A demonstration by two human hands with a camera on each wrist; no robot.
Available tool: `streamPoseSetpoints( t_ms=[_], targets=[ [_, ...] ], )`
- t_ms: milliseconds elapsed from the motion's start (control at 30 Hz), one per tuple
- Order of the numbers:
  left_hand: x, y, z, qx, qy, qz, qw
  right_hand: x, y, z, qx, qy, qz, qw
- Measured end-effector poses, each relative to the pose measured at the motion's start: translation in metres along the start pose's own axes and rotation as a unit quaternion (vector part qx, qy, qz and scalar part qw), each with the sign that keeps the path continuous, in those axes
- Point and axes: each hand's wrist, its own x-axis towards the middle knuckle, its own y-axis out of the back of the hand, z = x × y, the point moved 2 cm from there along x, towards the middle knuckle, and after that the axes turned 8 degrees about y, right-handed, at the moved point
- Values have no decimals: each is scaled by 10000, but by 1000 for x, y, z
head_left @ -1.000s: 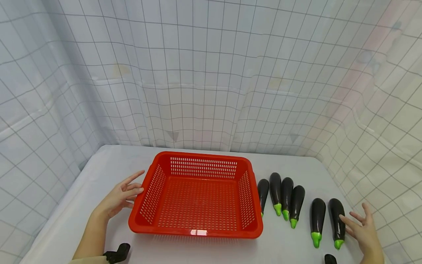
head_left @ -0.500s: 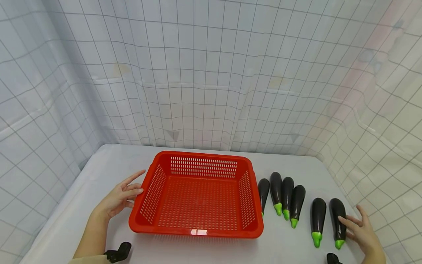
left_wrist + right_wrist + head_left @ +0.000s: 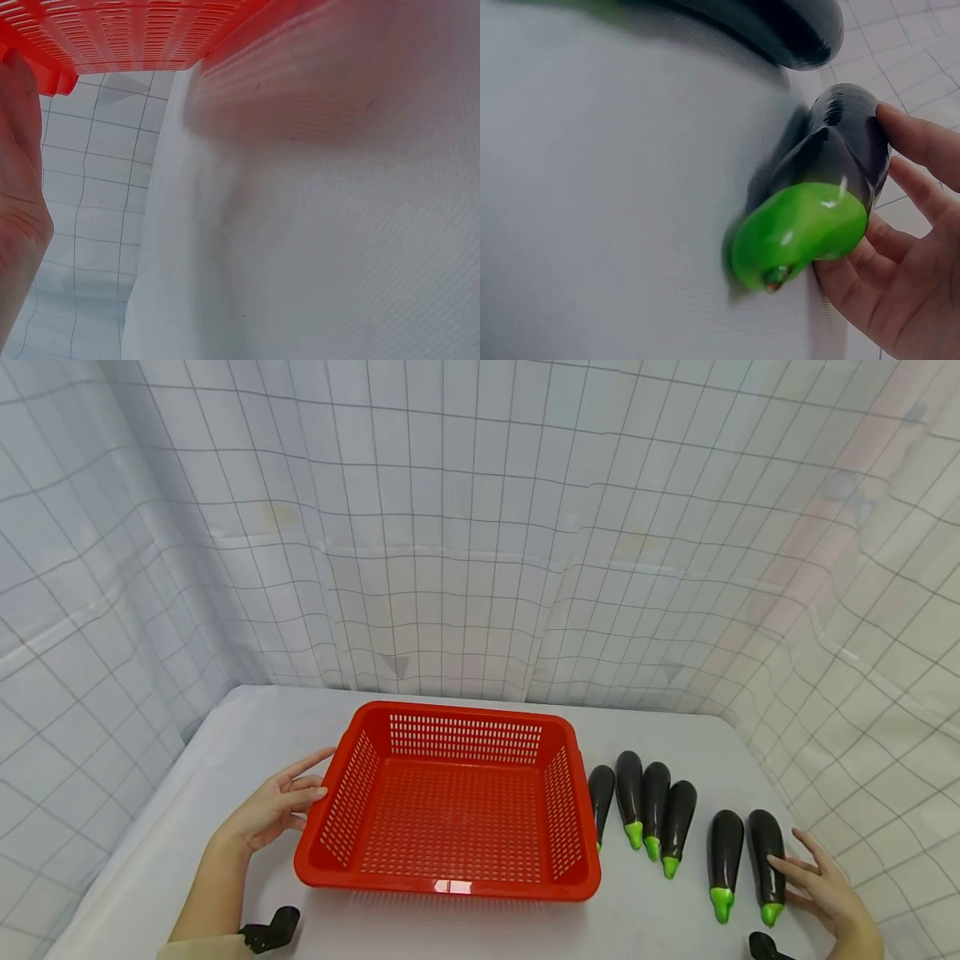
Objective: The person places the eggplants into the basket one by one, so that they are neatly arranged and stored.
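Observation:
A red plastic basket (image 3: 457,889) with slotted walls stands mid-table. At its left side my left hand (image 3: 266,810) touches the rim with its fingertips, index finger stretched out; the left wrist view shows the hand (image 3: 19,165) beside the basket's outer wall (image 3: 150,37). Far right, a dark eggplant (image 3: 767,852) with a green cap lies on the white cloth. My right hand (image 3: 825,885) reaches it from the right. In the right wrist view a digit touches the top of that eggplant (image 3: 840,142), while other fingers (image 3: 889,240) lie along its right side.
Another eggplant (image 3: 725,856) lies just left of the touched one. Several more, such as this eggplant (image 3: 677,818), lie close to the basket's right wall, one partly hidden by the rim. White gridded curtains (image 3: 465,568) enclose the table (image 3: 262,718) at the back and sides.
My right hand has turned and lowered slightly, its raised fingers coming nearer to the rightmost eggplant. My left hand and the basket hold their place.

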Motion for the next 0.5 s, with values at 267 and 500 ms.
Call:
streamPoseSetpoints(
  t_ms=[267, 500],
  targets=[
    [1, 0, 1, 11, 54, -38, 10000, 4, 3, -2, -329, -116, -64, 9994],
    [1, 0, 1, 18, 59, -82, 9999, 1, 1, -2, 67, -235, -36, 9997]
  ],
)
